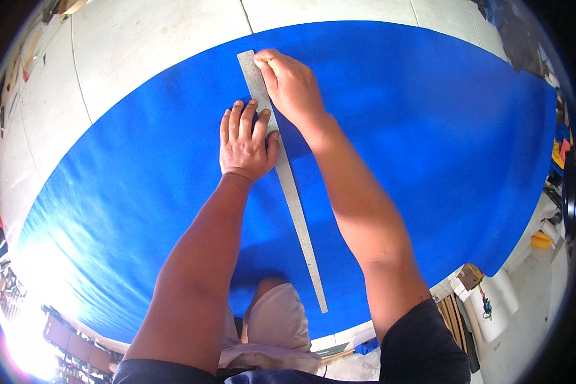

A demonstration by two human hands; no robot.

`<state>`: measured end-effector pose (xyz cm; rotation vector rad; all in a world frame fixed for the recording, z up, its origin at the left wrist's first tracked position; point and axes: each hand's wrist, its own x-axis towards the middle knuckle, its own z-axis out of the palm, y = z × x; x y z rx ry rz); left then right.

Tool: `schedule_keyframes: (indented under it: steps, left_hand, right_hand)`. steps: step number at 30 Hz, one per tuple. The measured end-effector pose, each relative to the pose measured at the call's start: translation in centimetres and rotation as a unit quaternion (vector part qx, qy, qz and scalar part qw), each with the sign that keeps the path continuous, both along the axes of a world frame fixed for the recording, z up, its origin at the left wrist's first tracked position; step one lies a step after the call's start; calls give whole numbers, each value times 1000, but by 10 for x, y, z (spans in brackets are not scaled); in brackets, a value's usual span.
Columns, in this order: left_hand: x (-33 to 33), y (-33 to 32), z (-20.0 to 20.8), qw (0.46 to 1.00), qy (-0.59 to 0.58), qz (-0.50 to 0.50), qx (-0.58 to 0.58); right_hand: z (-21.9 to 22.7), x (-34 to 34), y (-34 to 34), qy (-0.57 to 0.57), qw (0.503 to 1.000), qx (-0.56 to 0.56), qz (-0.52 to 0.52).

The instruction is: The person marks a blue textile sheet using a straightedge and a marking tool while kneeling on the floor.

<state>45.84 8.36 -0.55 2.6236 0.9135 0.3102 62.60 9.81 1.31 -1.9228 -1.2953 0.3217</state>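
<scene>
1. Left hand [246, 144] lies palm down, flattened, with its fingers a little apart. The index finger and thumb touch the metal ruler [292, 195], while the outer fingers reach onto the cloth beside it.
2. Right hand [291, 86] is drawn in narrow, its fingers curled and its thumb and index finger meeting at the right edge of the ruler, near the far end. A small pale spot shows at the fingertips; it is too small to tell what it is, so I cannot tell whether this hand grips anything.
3. The ruler lies on the blue cloth [441, 160], slanting from upper left to lower right. It passes between the 2 forearms, and its near end lies just right of the pale shorts [278, 317].
4. The cloth spreads wide under both hands and past them to either side. Beyond its far edge is a pale surface [128, 57] crossed by thin dark lines.
5. 2 dark sleeves [422, 342] come in at the lower edge, 1 on each arm.
6. At lower right, past the cloth, are a white roll [500, 306] and some wooden strips [453, 323]; a yellow thing [541, 240] lies farther up at the right.
7. Strong glare washes out the lower left.
</scene>
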Motion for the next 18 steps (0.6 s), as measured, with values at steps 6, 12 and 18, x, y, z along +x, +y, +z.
schedule_keyframes:
  steps: [6,12,18]
  left_hand:
    - [5,-2,0,1000,-17,-4,2]
    - [-1,2,-3,999,-25,-8,21]
    - [-1,-3,-10,999,-17,-8,37]
  right_hand:
    - [-13,10,7,-53,998,13,-9]
    - [-8,-19,-73,-79,993,-42,76]
    - [30,-92,-242,-10,985,-157,78]
